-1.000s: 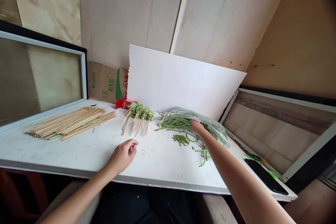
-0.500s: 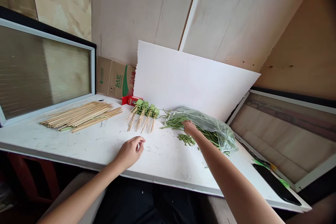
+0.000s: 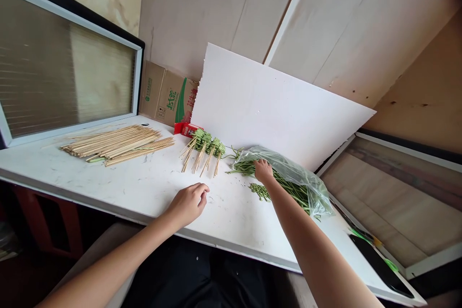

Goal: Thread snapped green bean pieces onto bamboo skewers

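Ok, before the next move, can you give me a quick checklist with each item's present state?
1. Right hand at the long green beans: ok, it is on them.
2. Right-hand grip closed on beans: cannot tell, fingertips are hidden.
3. Left hand free: cannot tell, its curled fingers could hide something small.
4. Beans fully inside the plastic bag: not ok, they stick out at its left end.
5. Bare skewers apart from the filled skewers: ok, a gap separates them.
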`<action>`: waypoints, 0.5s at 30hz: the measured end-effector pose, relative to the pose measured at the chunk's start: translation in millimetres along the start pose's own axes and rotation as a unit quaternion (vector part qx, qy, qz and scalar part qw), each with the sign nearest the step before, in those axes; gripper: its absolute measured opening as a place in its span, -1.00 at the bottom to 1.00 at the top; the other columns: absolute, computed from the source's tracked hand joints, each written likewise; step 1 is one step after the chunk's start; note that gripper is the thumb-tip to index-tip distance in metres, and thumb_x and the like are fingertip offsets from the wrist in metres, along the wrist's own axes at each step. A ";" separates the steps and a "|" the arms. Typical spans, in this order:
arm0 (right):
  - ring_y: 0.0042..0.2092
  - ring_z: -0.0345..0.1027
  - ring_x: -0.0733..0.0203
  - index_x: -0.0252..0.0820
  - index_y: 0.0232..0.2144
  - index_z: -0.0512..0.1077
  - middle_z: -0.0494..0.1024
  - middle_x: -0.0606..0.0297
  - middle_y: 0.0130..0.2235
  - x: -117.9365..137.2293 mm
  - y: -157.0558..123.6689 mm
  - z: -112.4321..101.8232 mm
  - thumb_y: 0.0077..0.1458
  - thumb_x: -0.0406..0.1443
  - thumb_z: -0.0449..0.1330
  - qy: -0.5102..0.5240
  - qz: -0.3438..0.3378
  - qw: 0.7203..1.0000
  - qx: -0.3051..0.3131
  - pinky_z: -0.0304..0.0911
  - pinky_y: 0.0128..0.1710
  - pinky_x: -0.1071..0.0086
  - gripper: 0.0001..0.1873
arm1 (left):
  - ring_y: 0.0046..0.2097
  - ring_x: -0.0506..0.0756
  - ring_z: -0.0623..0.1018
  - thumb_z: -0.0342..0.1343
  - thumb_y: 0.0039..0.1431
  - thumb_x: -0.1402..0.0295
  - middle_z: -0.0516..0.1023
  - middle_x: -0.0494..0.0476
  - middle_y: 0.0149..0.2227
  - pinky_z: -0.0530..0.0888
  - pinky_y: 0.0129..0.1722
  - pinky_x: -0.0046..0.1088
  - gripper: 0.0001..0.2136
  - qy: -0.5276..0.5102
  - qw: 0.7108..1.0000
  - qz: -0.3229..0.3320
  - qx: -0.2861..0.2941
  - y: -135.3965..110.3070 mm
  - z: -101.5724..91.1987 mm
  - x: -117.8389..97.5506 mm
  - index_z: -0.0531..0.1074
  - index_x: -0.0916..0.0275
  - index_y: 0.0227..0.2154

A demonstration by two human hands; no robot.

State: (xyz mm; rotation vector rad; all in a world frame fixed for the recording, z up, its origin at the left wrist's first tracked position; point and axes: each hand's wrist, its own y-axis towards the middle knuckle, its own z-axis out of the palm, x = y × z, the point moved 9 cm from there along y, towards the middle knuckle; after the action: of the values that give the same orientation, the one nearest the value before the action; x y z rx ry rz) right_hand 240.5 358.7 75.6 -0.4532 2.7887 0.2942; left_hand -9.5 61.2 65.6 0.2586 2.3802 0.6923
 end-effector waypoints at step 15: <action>0.24 0.19 -0.03 -0.24 0.26 0.28 0.44 -0.02 0.17 -16.8 3.7 2.2 0.24 -0.51 -0.04 0.026 0.044 0.998 -0.019 0.16 0.07 0.26 -0.44 | -0.32 0.09 0.57 -0.04 0.32 0.48 0.62 0.09 -0.22 0.40 -0.33 -0.38 -0.82 0.008 1.000 0.006 -0.001 0.0 2.8 2.2 0.46 0.18 -0.18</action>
State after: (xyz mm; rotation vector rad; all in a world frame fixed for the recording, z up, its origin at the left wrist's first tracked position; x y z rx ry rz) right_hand 255.0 367.3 79.5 -0.3511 2.8637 0.3610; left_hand -9.5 63.1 62.7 0.2671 2.3944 0.7041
